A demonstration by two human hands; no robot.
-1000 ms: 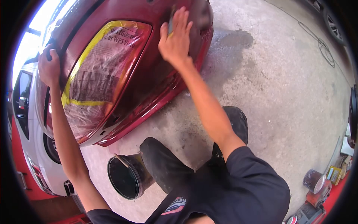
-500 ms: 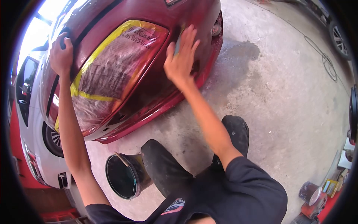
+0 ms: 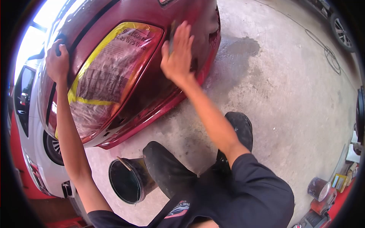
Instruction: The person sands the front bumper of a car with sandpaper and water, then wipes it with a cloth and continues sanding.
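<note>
A car body and paint workshop — a red car (image 3: 167, 102) stands on a bare, stained concrete floor (image 3: 289, 95), its headlamp (image 3: 110, 72) masked with paper and yellow tape (image 3: 89, 101). A white car (image 3: 28, 125) is parked just beside it, a black bucket (image 3: 127, 180) sits near, and paint tins (image 3: 318, 188) cluster at the floor's right edge

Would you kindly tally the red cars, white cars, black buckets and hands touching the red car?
red car: 1
white car: 1
black bucket: 1
hands touching the red car: 2, left hand, right hand
Total: 5
</note>
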